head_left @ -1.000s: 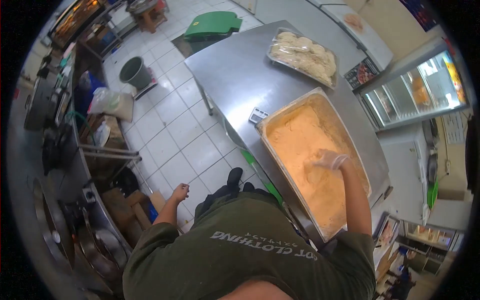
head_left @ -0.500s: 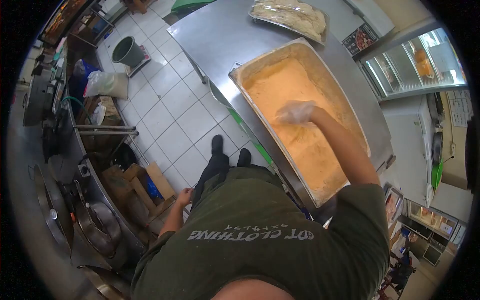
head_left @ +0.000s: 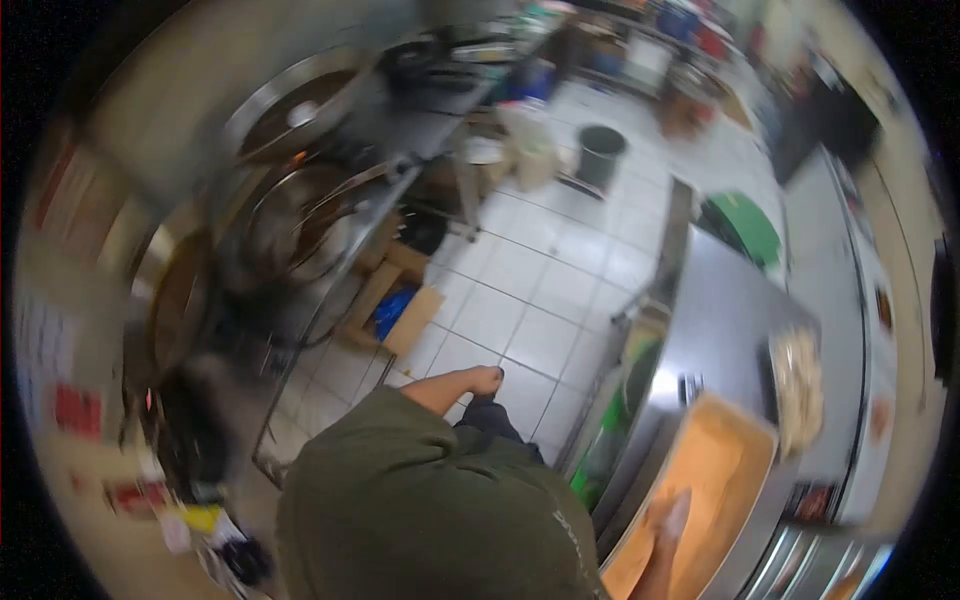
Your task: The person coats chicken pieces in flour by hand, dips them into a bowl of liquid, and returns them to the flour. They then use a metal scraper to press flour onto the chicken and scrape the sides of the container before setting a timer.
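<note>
My right hand (head_left: 668, 514), in a clear plastic glove, is over the orange powder (head_left: 712, 490) at the left side of a long metal tray (head_left: 765, 425). Motion blur smears its fingers, and I cannot tell whether they grip any powder. The tray stands on a steel table (head_left: 745, 295). My left hand (head_left: 486, 380) hangs away from the table, in front of my dark trousers, fingers curled in with nothing visible in them.
A plastic-wrapped tray of pale food (head_left: 797, 390) lies beyond the powder tray. To the left, a counter carries large metal pans (head_left: 300, 215), with a cardboard box (head_left: 400, 310) below. A dark green bucket (head_left: 600, 155) stands on the tiled floor (head_left: 500, 255).
My view has swung left, so the table and powder tray now sit at the lower right. My right hand remains at the powder. My left hand stays curled in front of my legs.
</note>
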